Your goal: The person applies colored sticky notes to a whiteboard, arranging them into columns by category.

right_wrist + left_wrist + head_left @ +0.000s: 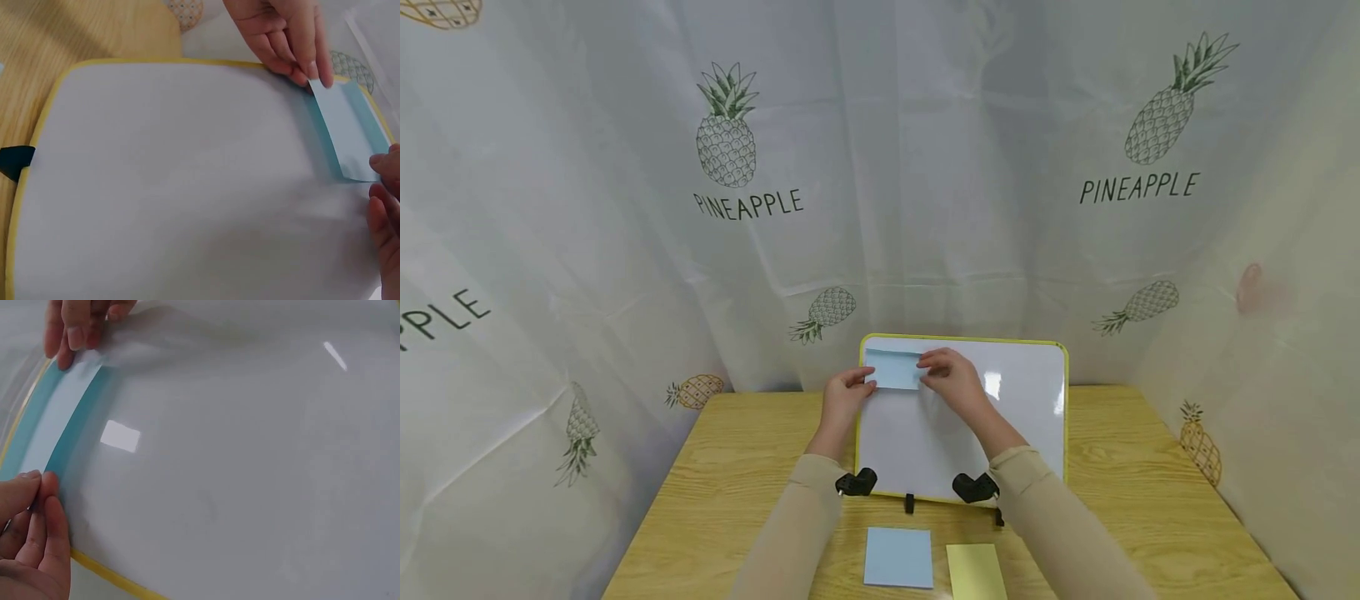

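A light blue sticky note (895,372) lies across the upper left of a whiteboard (940,454) with a yellow rim. My left hand (842,404) pinches the note's left end between thumb and fingertips, near the board's left rim. At the opposite end, my right hand (955,385) holds the note's edge between thumb and fingers. In the right wrist view, the lower part of the note (342,134) stands off the board and casts a bluish shade on it. The left wrist view shows the left fingers (55,528) curled beneath the note's corner.
On the wooden table (737,492), a light blue sticky pad (898,557) and a yellow pad (976,571) lie in front of the board. Small black feet (909,503) support the board's lower edge. A pineapple-print curtain (925,208) hangs behind and at both sides.
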Demonstrator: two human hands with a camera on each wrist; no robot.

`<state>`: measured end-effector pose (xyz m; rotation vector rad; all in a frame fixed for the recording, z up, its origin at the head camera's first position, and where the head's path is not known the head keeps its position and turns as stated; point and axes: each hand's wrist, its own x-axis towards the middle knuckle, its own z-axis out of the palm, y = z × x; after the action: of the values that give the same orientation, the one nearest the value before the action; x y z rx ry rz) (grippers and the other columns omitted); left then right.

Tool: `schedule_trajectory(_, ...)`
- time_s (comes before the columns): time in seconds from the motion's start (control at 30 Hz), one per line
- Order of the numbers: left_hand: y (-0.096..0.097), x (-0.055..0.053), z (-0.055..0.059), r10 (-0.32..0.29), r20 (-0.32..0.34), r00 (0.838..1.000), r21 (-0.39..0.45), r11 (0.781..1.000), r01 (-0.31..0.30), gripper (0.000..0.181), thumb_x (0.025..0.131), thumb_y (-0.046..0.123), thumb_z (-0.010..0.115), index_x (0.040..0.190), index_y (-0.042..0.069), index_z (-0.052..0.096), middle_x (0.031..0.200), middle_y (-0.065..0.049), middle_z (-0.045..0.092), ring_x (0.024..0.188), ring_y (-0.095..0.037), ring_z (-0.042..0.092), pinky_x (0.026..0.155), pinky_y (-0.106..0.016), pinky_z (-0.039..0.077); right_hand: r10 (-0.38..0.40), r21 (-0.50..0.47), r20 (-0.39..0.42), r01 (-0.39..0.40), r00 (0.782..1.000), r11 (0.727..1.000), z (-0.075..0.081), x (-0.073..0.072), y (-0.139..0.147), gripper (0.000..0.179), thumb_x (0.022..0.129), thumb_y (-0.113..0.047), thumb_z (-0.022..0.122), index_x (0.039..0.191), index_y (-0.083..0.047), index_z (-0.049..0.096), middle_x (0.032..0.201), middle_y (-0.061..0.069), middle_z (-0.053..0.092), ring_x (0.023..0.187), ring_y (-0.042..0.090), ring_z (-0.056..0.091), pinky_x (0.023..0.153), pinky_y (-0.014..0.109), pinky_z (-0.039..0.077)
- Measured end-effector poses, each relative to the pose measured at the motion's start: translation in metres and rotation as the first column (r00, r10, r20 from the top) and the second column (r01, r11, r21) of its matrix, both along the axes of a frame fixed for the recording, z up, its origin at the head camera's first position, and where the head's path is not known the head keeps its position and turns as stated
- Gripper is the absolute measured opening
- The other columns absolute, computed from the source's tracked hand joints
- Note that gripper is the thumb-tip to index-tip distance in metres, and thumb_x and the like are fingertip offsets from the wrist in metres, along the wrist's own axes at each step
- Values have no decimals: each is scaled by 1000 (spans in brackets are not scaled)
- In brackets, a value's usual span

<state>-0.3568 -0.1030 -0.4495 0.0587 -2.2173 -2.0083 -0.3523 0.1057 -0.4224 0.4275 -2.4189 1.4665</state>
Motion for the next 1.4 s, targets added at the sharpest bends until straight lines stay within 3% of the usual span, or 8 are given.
schedule_trajectory(0.1,-1,0,0,-5,6,1000,-1,1000,5,23,87,-4,69,111,-2,71,107,-16,61,90,-22,65,79,-30,55,6,47,27,-7,1000,999,3,-3,2,20,81,3,76,100,-4,75,117,6,64,91,23,62,80,35,52)
schedule_trajectory(0.27,-1,2,0,-13,12,1000,7,1000,13,24,88,-4,68,112,-2,71,106,-16,60,92,-23,66,80,-30,54,23,160,-14,-20,1000,987,7,-8,4,27,79,0,78,105,-6,74,118,5,63,86,20,56,78,35,48)
schedule_trajectory(0.57,0,4,3,-8,4,1000,4,1000,8,24,87,-5,69,111,-4,71,107,-17,59,90,-23,65,79,-30,55,33,341,-157,22,987,940,3,-10,4,34,77,-6,81,111,-7,72,123,6,60,116,29,49,96,43,42)
schedule_trajectory(0.93,0,2,0,-5,4,1000,9,1000,5,24,88,-4,69,112,-2,71,110,-17,60,89,-21,65,79,-30,55,46,436,-265,77,963,897,-1,-4,5,38,78,-10,82,114,-7,71,128,8,57,117,32,49,97,50,39)
schedule_trajectory(1.13,0,2,0,-4,-1,1000,2,1000,4,24,87,-4,69,111,-2,71,110,-17,60,88,-21,66,78,-30,55,69,527,-335,126,940,840,-6,-3,8,40,79,-16,81,117,-11,69,134,8,54,120,33,47,92,51,40)
schedule_trajectory(1.2,0,2,0,-6,-4,1000,7,1000,6,24,87,-5,69,111,-2,71,110,-17,60,88,-22,66,78,-30,55,75,570,-356,153,932,807,-7,-2,9,41,81,-20,80,120,-12,68,136,8,53,121,32,47,92,50,40)
schedule_trajectory(1.27,0,2,0,-7,-4,1000,9,1000,7,24,87,-5,68,111,-2,71,111,-18,61,89,-22,66,78,-30,55,86,626,-378,186,922,757,-8,-1,10,44,84,-26,78,124,-13,66,139,7,51,123,31,46,94,50,39)
schedule_trajectory(1.4,0,1,-1,-2,1,1000,-3,1000,2,24,87,-4,69,111,-1,72,110,-16,61,88,-21,65,78,-30,55,124,738,-422,261,898,622,-11,1,11,55,88,-38,71,136,-15,57,147,6,45,129,29,41,101,49,34)
